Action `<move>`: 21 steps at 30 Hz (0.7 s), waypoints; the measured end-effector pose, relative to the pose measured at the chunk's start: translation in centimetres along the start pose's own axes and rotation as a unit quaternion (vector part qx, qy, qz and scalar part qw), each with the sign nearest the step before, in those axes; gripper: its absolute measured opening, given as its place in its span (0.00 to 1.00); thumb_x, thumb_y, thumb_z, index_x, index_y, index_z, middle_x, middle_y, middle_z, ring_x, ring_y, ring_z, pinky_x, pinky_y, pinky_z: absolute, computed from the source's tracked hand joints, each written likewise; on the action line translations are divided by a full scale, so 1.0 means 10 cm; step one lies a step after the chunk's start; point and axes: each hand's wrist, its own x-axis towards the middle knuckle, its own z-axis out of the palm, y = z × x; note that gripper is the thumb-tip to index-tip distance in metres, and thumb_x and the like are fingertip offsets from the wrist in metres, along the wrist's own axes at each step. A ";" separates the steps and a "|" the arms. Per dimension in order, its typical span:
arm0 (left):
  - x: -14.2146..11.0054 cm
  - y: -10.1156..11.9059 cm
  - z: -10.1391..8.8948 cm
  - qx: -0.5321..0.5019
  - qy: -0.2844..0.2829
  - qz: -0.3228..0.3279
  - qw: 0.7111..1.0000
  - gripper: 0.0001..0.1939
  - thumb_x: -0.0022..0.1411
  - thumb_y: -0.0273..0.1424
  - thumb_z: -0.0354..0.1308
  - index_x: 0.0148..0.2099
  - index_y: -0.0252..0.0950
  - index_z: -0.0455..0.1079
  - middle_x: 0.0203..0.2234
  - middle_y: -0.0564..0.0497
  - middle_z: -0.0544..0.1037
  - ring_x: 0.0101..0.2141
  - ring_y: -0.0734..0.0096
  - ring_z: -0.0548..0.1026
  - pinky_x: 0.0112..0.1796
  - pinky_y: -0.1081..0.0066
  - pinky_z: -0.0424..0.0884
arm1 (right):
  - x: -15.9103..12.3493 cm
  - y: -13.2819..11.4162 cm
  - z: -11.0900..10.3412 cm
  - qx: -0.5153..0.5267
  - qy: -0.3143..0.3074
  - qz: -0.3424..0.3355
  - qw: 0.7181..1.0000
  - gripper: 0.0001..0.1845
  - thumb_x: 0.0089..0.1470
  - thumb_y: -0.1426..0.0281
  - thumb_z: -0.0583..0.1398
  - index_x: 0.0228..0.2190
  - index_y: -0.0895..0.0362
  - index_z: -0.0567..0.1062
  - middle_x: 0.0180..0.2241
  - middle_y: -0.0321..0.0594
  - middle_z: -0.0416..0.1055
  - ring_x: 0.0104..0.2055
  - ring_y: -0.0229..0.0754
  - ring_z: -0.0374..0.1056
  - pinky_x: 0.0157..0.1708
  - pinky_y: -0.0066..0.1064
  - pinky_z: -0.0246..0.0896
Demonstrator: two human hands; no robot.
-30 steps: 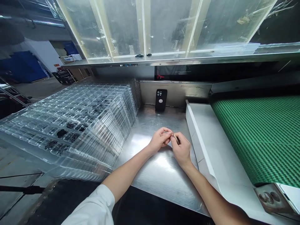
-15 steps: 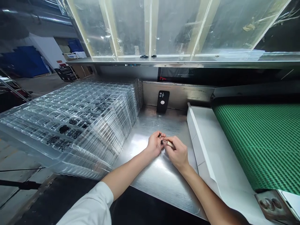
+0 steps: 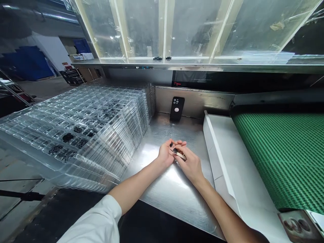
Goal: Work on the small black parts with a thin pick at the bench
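My left hand point(image 3: 167, 153) is turned palm up above the metal worktop point(image 3: 162, 195), its fingers curled around a small black part point(image 3: 171, 144). My right hand point(image 3: 189, 162) meets it from the right, closed on a small tool with a pale handle point(image 3: 181, 156). A second black piece point(image 3: 174, 150) shows at the right fingertips, between the two hands. The tool's tip and the exact shape of the pieces are too small to make out.
Clear plastic trays point(image 3: 131, 125) are stacked at the left, with round black parts point(image 3: 81, 143) in the top one. A black phone point(image 3: 177, 108) leans on the back wall. To the right are a white chute point(image 3: 227, 145) and a green conveyor belt point(image 3: 283, 152).
My right hand has shifted slightly left over my left palm, and the tool's pale handle lies lower. The left fingers have spread out a little; the black piece between the hands shows more.
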 end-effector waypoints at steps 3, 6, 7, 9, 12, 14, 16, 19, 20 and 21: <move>0.00 -0.01 0.00 0.011 -0.016 -0.004 1.000 0.15 0.71 0.28 0.51 0.29 0.35 0.63 0.32 0.43 0.77 0.41 0.59 0.82 0.45 0.59 0.79 | -0.01 0.03 -0.01 0.007 0.005 -0.001 1.000 0.13 0.64 0.66 0.58 0.46 0.50 0.80 0.45 0.40 0.79 0.44 0.47 0.76 0.40 0.35 0.69; -0.02 0.00 -0.01 0.036 -0.045 -0.005 0.998 0.14 0.70 0.27 0.53 0.29 0.34 0.64 0.32 0.44 0.77 0.41 0.61 0.82 0.41 0.65 0.78 | -0.02 0.03 -0.02 0.021 0.034 0.007 0.999 0.13 0.65 0.67 0.57 0.46 0.51 0.81 0.45 0.39 0.80 0.42 0.47 0.77 0.41 0.35 0.70; -0.03 0.00 -0.01 0.048 -0.053 -0.002 0.997 0.13 0.69 0.26 0.54 0.29 0.34 0.64 0.32 0.45 0.77 0.40 0.63 0.82 0.39 0.68 0.77 | -0.02 0.03 -0.03 0.028 0.046 0.014 0.998 0.12 0.66 0.66 0.58 0.45 0.51 0.81 0.44 0.39 0.80 0.40 0.46 0.77 0.40 0.35 0.69; -0.04 -0.01 -0.02 0.079 -0.057 0.009 0.995 0.11 0.67 0.24 0.55 0.30 0.33 0.65 0.30 0.46 0.76 0.36 0.68 0.80 0.37 0.71 0.76 | -0.01 0.00 -0.06 0.046 0.070 0.028 0.996 0.12 0.67 0.63 0.59 0.45 0.53 0.81 0.42 0.40 0.80 0.36 0.44 0.76 0.38 0.34 0.69; -0.03 -0.02 -0.04 0.149 -0.049 0.017 0.987 0.06 0.63 0.24 0.58 0.32 0.33 0.66 0.27 0.51 0.74 0.25 0.76 0.74 0.28 0.75 0.72 | 0.01 -0.05 -0.10 0.066 0.108 0.054 0.990 0.14 0.68 0.58 0.61 0.42 0.54 0.82 0.36 0.39 0.80 0.31 0.43 0.73 0.33 0.32 0.68; -0.02 -0.03 -0.06 0.196 -0.054 0.014 0.979 0.07 0.60 0.28 0.62 0.34 0.34 0.66 0.25 0.54 0.71 0.20 0.80 0.67 0.20 0.78 0.62 | 0.03 -0.07 -0.11 0.073 0.132 0.066 0.986 0.16 0.67 0.56 0.62 0.40 0.54 0.82 0.34 0.39 0.79 0.30 0.42 0.72 0.32 0.32 0.67; -0.01 -0.05 -0.08 0.234 -0.073 0.002 0.970 0.13 0.57 0.35 0.66 0.34 0.36 0.65 0.23 0.56 0.69 0.16 0.82 0.60 0.17 0.79 0.50 | 0.03 -0.08 -0.12 0.082 0.142 0.065 0.984 0.16 0.67 0.56 0.63 0.40 0.54 0.83 0.34 0.39 0.79 0.30 0.42 0.72 0.32 0.32 0.67; 0.00 -0.08 -0.08 0.284 -0.118 -0.028 0.951 0.23 0.54 0.48 0.69 0.33 0.36 0.63 0.20 0.59 0.65 0.14 0.85 0.54 0.16 0.79 0.41 | 0.03 -0.08 -0.11 0.090 0.147 0.050 0.984 0.14 0.67 0.58 0.63 0.41 0.54 0.83 0.34 0.39 0.80 0.31 0.42 0.73 0.33 0.32 0.68; -0.01 -0.08 -0.08 0.299 -0.131 -0.033 0.945 0.26 0.53 0.51 0.68 0.32 0.37 0.62 0.19 0.59 0.64 0.14 0.85 0.53 0.16 0.78 0.40 | 0.03 -0.08 -0.11 0.088 0.153 0.047 0.983 0.13 0.67 0.58 0.63 0.41 0.54 0.83 0.34 0.39 0.80 0.31 0.43 0.73 0.33 0.32 0.68; -0.02 -0.09 -0.08 0.313 -0.142 -0.034 0.938 0.28 0.52 0.54 0.68 0.31 0.37 0.62 0.18 0.60 0.63 0.14 0.85 0.52 0.16 0.78 0.39 | 0.03 -0.08 -0.11 0.084 0.160 0.045 0.982 0.13 0.67 0.59 0.64 0.42 0.54 0.83 0.34 0.39 0.80 0.31 0.43 0.73 0.33 0.33 0.68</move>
